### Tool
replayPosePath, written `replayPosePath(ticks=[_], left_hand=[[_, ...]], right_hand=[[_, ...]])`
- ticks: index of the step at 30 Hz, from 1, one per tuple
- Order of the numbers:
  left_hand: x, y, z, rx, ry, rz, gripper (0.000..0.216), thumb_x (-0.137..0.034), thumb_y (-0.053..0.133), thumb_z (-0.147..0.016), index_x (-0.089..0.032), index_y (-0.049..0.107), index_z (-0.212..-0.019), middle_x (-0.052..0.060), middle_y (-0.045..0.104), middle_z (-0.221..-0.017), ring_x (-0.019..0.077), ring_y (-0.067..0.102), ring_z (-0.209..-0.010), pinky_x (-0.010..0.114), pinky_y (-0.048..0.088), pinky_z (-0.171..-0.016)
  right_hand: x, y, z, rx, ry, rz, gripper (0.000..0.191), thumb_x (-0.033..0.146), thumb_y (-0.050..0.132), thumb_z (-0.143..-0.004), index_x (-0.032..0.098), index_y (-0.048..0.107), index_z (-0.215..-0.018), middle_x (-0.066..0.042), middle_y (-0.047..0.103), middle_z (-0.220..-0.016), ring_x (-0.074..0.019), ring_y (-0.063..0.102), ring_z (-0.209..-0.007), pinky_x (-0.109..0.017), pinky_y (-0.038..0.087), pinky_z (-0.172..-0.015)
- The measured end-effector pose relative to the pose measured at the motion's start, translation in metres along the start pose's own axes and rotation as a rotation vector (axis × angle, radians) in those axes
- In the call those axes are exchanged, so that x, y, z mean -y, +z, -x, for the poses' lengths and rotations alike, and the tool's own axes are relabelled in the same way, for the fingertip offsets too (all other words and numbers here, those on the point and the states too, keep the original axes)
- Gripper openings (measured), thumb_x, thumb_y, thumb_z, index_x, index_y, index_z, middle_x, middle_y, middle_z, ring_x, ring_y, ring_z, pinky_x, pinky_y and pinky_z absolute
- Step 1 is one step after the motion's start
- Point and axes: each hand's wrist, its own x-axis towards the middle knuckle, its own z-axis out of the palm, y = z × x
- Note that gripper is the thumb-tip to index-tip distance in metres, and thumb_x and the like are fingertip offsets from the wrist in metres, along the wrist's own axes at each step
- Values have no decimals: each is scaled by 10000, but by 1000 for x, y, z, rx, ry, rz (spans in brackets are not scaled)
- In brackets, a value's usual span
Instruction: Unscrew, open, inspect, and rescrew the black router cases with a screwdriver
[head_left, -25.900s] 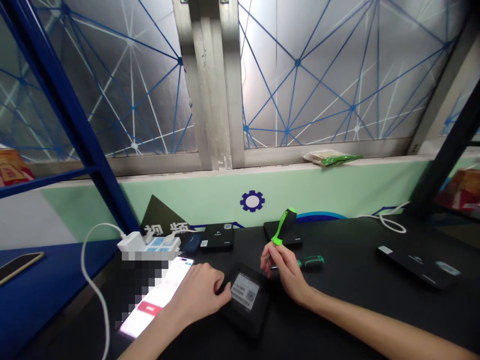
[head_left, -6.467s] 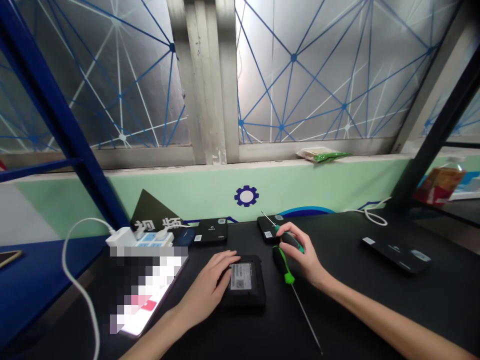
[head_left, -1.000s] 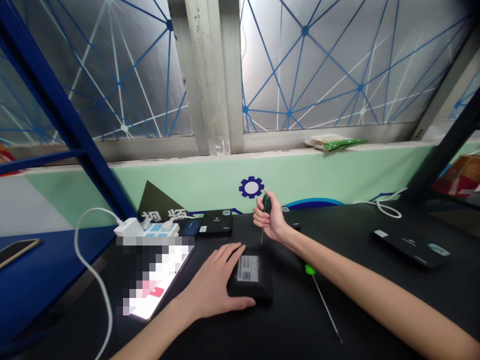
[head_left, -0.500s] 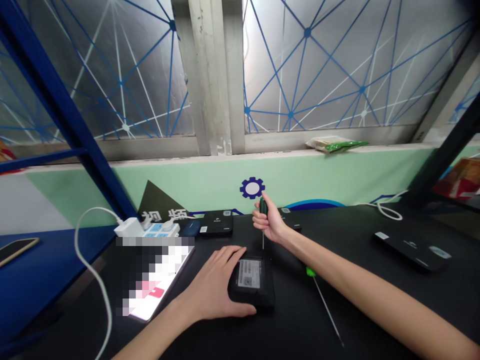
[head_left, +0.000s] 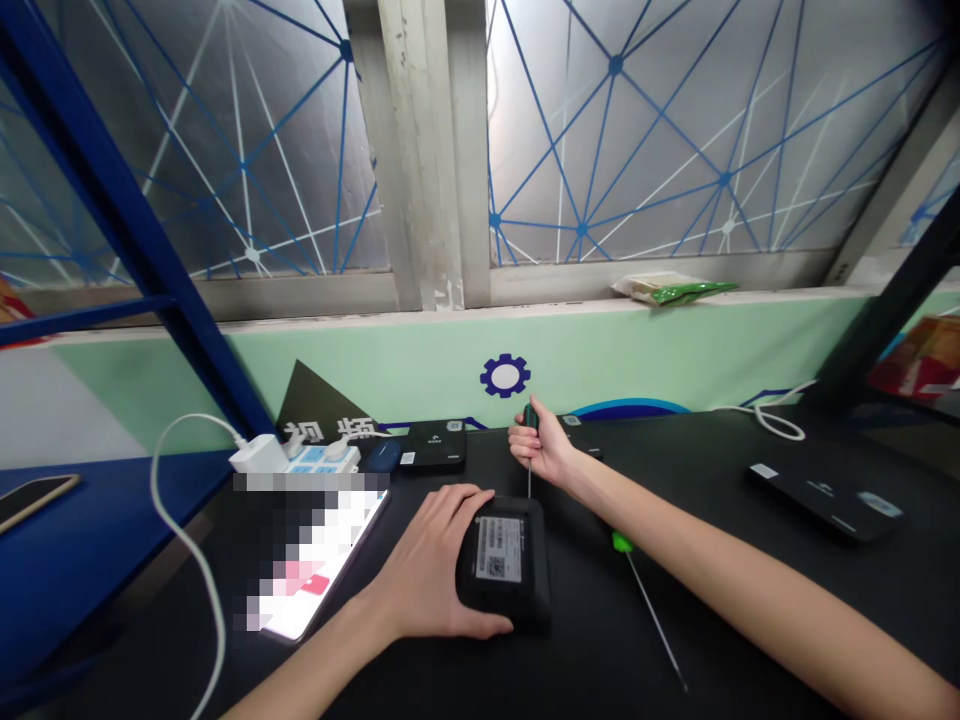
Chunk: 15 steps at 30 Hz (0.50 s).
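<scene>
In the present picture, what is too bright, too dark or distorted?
Head view: the lit phone glares white, partly pixelated; head view: the black box nearly merges with the dark desk at its lower edge; head view: the blue post leans, perhaps from lens distortion.

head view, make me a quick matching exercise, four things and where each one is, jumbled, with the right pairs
1. left hand
2. right hand
3. screwdriver with bright green collar
4. green and white packet

A. on the window ledge
B. around a dark-handled screwdriver
C. lying on the black table
D. on a labelled black device

Pairs: 1-D, 2-B, 3-C, 4-A
</scene>
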Motion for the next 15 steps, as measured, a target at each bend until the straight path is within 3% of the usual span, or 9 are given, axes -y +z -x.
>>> replayPosePath(ticks=[9, 15], left_hand=[[8, -1, -3, -12, -10, -11, 1040, -535, 858, -550, -220, 406, -1432, 133, 467, -1383, 389, 457, -1259, 569, 354, -1087], [2, -3, -2, -14, -10, 14, 1052, -505, 879, -511, -242, 425, -1423, 125, 478, -1372, 397, 466, -1244, 558, 377, -1067]], right_hand=[[-24, 5, 3, 7, 89, -1, 470, 524, 334, -1022, 204, 401, -685, 130, 219, -433, -37, 156, -277, -137, 91, -267], [-17, 5, 4, 7, 52, -16, 433, 488, 335, -1013, 207, 384, -687, 128, 227, -417, -37, 169, -272, -145, 112, -273]])
